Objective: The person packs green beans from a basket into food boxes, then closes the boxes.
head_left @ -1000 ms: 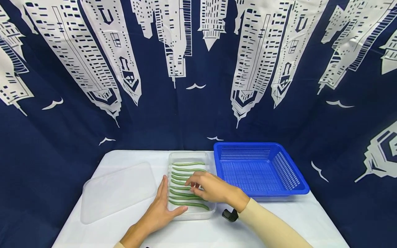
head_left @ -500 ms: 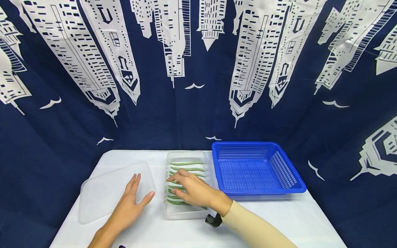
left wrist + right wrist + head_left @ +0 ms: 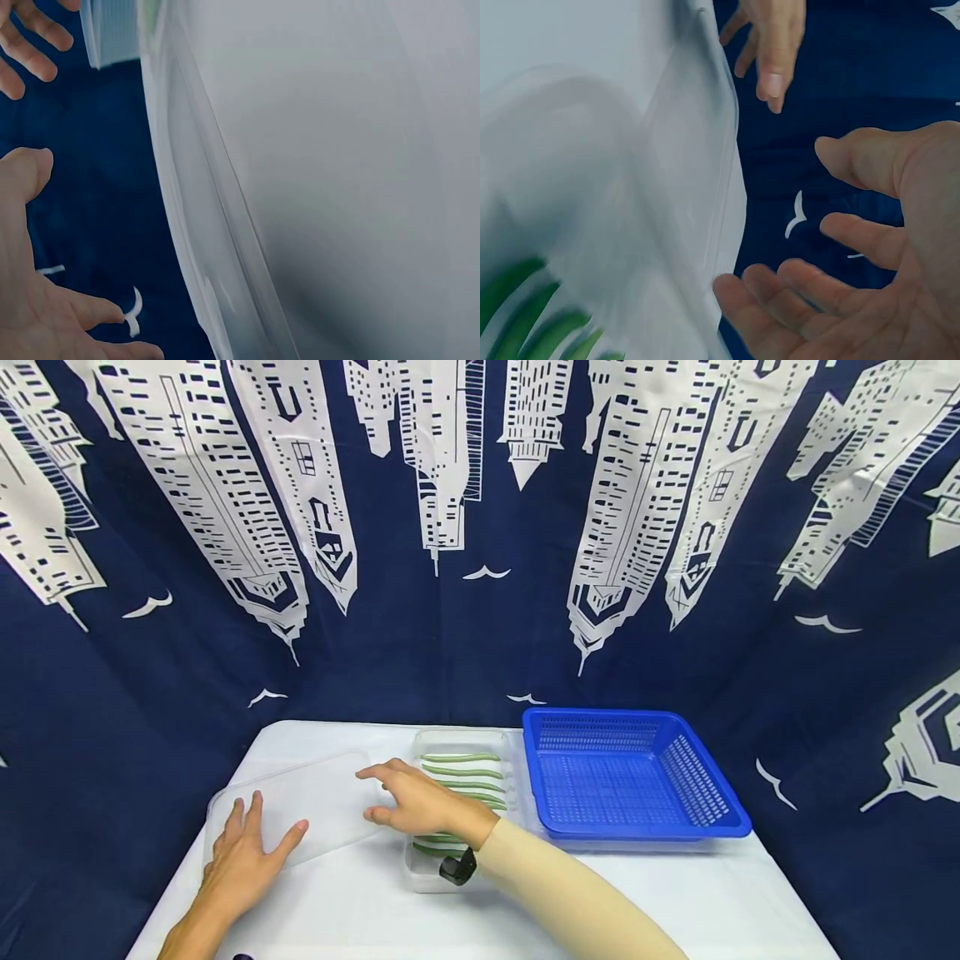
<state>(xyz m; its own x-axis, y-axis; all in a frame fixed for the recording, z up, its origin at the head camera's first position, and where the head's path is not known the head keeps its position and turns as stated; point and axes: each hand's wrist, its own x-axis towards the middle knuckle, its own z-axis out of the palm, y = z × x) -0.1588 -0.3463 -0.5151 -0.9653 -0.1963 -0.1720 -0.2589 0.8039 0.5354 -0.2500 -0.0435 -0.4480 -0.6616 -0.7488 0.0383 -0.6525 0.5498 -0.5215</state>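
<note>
A translucent flat lid (image 3: 330, 797) lies on the left of the white table. My left hand (image 3: 243, 864) is over its left part, fingers spread, holding nothing; whether it touches the lid I cannot tell. Reaching left across the clear plastic container (image 3: 442, 883), my right hand (image 3: 420, 802) hovers near the lid's right end with loosely extended fingers and nothing in them. Inside the container several green beans (image 3: 461, 772) lie side by side in a row. The right forearm hides some of them. In the right wrist view, bean ends (image 3: 547, 330) show beside the right hand (image 3: 870, 255).
A blue perforated basket (image 3: 630, 777) stands to the right of the container, with no items visible inside. The white tabletop (image 3: 360, 910) ends at a dark blue curtain (image 3: 420, 652) printed with white buildings.
My left hand has left the container's side and moved left over the lid. The right hand has come up off the beans and swung left toward the lid.
</note>
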